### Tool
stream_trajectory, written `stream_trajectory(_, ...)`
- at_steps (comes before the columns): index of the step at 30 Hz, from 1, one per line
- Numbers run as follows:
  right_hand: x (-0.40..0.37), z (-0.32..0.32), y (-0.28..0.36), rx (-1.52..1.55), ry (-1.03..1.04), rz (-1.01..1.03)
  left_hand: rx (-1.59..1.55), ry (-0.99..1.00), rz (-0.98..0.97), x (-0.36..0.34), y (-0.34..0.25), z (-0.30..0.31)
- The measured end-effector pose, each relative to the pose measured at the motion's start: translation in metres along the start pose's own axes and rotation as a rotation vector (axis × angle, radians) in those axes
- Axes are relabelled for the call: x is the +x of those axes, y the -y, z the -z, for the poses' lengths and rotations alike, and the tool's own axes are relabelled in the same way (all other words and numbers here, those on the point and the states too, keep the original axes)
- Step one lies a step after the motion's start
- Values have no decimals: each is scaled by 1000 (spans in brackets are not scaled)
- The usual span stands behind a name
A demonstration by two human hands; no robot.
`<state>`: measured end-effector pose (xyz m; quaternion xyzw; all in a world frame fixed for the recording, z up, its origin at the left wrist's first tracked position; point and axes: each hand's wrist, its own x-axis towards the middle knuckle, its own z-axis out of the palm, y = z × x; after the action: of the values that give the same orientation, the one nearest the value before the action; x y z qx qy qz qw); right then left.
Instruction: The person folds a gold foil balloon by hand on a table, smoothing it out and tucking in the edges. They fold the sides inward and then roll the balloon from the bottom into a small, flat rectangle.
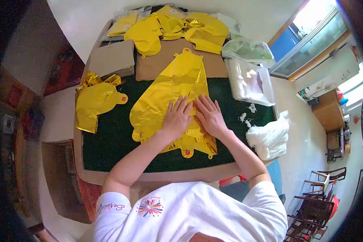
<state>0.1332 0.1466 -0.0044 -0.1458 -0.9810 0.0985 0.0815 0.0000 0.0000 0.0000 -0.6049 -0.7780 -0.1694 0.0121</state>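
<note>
A flat gold foil balloon [161, 94] lies on the dark green table covering in front of me, its foil creased, with small tabs along its edges and a red mark near the bottom. Both palms rest on its lower half. My left hand [176, 120] has its fingers stretched out and pointing away from me. Close beside it, my right hand [211, 117] lies flat too, fingers slightly spread near the balloon's right edge. Below the hands, more crinkled gold foil [189, 144] shows at the near end. To the left is another flat gold foil balloon [99, 99].
More gold foil balloons [143, 36] lie at the far side, by a brown cardboard sheet [149, 66]. On the right are clear plastic bags [252, 82], small white string bundles [246, 117] and a large bundle of white string [269, 139]. Grey-brown cardboard [113, 58] is at far left.
</note>
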Motion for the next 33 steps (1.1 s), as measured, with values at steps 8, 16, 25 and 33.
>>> stream_trajectory(8,83,4,-53,189,-394,-87,51,-83,66,90,50,21)
stream_trajectory(16,105,-24,-46,43,-368,-156,95,65,93,140,75,-12)
stream_trajectory(25,98,-17,-33,-26,-319,-76,154,1,79,132,71,-15)
stream_trajectory(33,100,-20,-34,-97,-247,-127,-104,53,-269,2,-21,20)
